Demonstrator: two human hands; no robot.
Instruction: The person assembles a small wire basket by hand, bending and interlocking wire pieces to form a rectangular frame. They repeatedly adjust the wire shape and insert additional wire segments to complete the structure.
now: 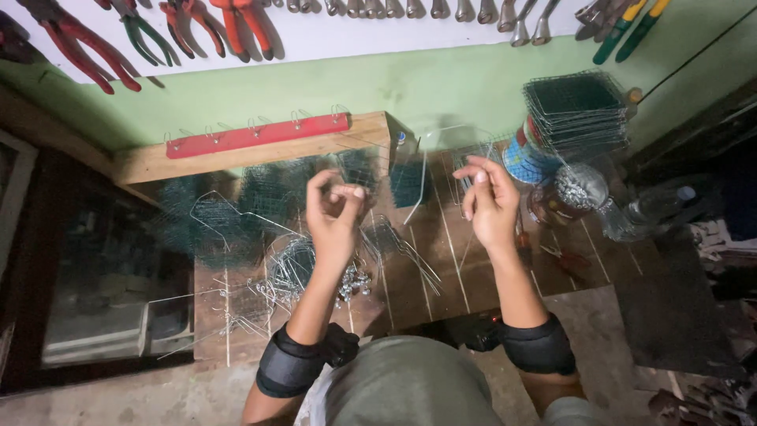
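Many finished mesh baskets (576, 110) stacked at two o'clock; loose wires (276, 276) left. Left hand (335, 217) fingers pinched together, right hand (489, 201) pinching thin wire.

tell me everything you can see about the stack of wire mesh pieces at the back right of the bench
The stack of wire mesh pieces sits at the back right of the wooden bench, against the green wall. It looks like many flat, roughly square panels of dark green wire grid, piled fairly evenly with edges slightly fanned out. It rests partly on a round printed tin beneath it. Neither hand touches it; the right hand is the nearer one.
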